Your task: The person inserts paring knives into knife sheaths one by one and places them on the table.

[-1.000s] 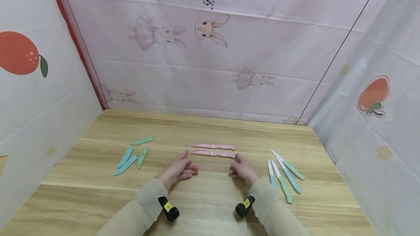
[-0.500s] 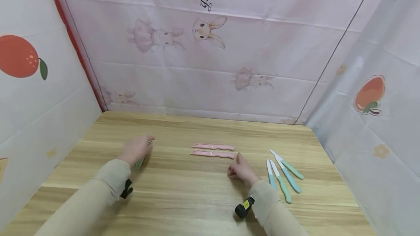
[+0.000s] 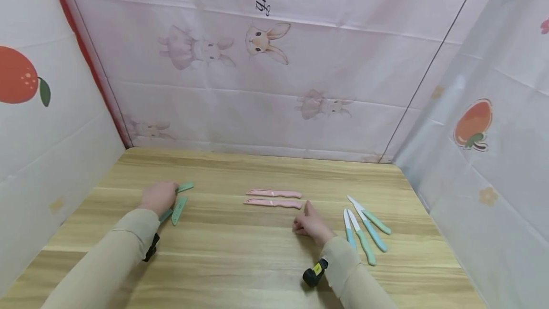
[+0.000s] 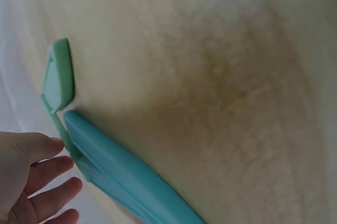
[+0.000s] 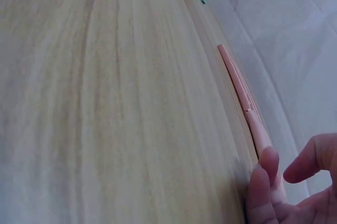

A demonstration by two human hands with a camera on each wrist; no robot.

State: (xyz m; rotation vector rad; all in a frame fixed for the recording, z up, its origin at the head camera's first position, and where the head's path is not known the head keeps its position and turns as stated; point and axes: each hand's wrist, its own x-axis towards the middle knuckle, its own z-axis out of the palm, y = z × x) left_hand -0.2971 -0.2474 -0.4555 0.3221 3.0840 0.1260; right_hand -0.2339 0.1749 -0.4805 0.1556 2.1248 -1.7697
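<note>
My left hand [image 3: 158, 198] is over the knife sheaths at the left of the table. A green sheath [image 3: 185, 187] shows past its fingertips, another green sheath [image 3: 179, 211] lies beside it, and part of a blue sheath [image 3: 165, 215] shows below. In the left wrist view the fingers are relaxed and spread, with the thumb right at the green and blue sheaths [image 4: 126, 166]. My right hand [image 3: 313, 224], fingers loosely bent, rests near the handle of a pink sheathed knife [image 3: 272, 202]. A second pink sheathed knife [image 3: 274, 193] lies parallel behind it.
Several bare knives with green and blue handles [image 3: 374, 235] lie at the right, blades pointing away, close to the right forearm. Printed cloth [image 3: 240, 118] walls the wooden table [image 3: 231, 261] at the back and both sides.
My left hand has moved from in front of the pink knives leftward to the sheaths, and the sleeve went with it. My right hand stays beside the pink handle. The head view has shifted slightly.
</note>
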